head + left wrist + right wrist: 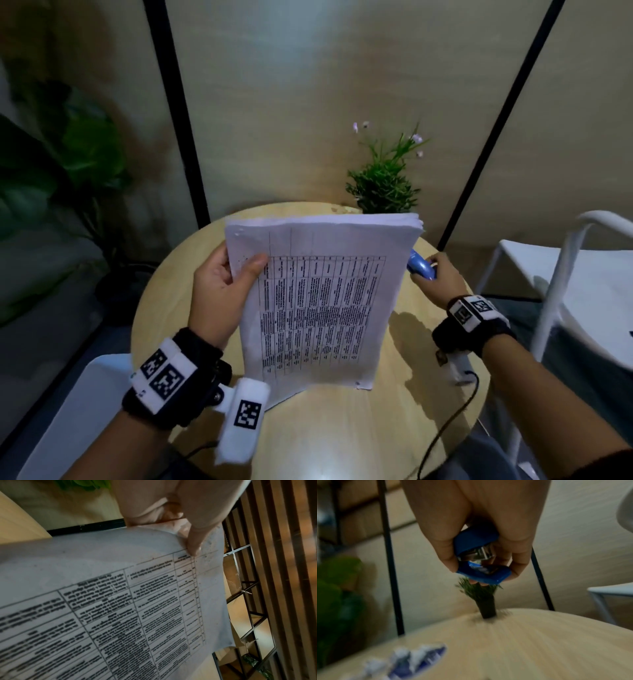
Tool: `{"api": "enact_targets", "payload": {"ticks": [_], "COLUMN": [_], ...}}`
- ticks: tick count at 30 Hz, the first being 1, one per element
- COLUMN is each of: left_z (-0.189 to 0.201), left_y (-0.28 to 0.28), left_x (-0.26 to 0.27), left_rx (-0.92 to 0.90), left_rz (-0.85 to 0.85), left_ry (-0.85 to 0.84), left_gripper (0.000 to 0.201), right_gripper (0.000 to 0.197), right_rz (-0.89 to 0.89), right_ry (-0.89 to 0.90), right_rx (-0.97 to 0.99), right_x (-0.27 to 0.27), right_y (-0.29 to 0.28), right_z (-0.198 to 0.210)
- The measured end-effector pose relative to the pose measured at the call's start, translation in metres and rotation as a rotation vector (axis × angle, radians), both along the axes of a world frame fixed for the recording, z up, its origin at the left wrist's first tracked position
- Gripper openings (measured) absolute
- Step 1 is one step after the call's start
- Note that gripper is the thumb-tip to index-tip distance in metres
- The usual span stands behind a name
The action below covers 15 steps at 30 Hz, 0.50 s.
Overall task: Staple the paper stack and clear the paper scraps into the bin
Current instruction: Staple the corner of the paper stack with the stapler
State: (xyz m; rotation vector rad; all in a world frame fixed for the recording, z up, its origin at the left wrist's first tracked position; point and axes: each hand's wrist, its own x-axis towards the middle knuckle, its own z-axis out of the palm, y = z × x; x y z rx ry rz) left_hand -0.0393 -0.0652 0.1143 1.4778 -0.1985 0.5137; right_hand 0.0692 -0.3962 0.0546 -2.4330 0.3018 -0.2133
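I seem to be in an office lounge or meeting nook: a small round wooden table (342, 428) with a little potted plant (383, 185), black-framed beige partition panels (274, 102), a white chair (565, 274), and a large leafy plant (51, 164) nearby.

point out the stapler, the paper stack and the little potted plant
stapler (476, 540), right wrist view, on its blue top cover between the fingers
paper stack (325, 301), head view, on the printed table of the front sheet
potted plant (383, 185), head view, on the green foliage above the stack
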Motion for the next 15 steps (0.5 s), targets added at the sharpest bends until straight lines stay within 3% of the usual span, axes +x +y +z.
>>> {"api": "enact_targets", "payload": {"ticks": [3, 6, 8, 10, 15], "left_z": [0.001, 0.0, 0.001, 0.003, 0.011], "left_y": [0.001, 0.003, 0.005, 0.005, 0.003], "left_x": [-0.02, -0.034, -0.04, -0.043, -0.045], "left_rx": [-0.028, -0.012, -0.005, 0.02, 0.112], "left_rz": [-0.016, -0.018, -0.028, -0.035, 0.026], "left_ry": [0.02, 0.01, 0.007, -0.004, -0.036], "left_gripper": [0.022, 0.024, 0.026, 0.026, 0.031], "right_gripper": [0.031, 0.01, 0.021, 0.014, 0.005], "right_rz": [0.038, 0.092, 0.147, 0.243, 0.425], "right_ry": [-0.249, -0.522, -0.725, -0.888, -0.962], "right_rx": [0.179, 0.417, 0.507, 0.585, 0.65], "right_x": [-0.03, -0.073, -0.107, -0.143, -0.21], "right_y": [0.012, 0.033, 0.052, 0.074, 0.143], "right_z": [0.052, 0.113, 0.151, 0.178, 0.184]}}
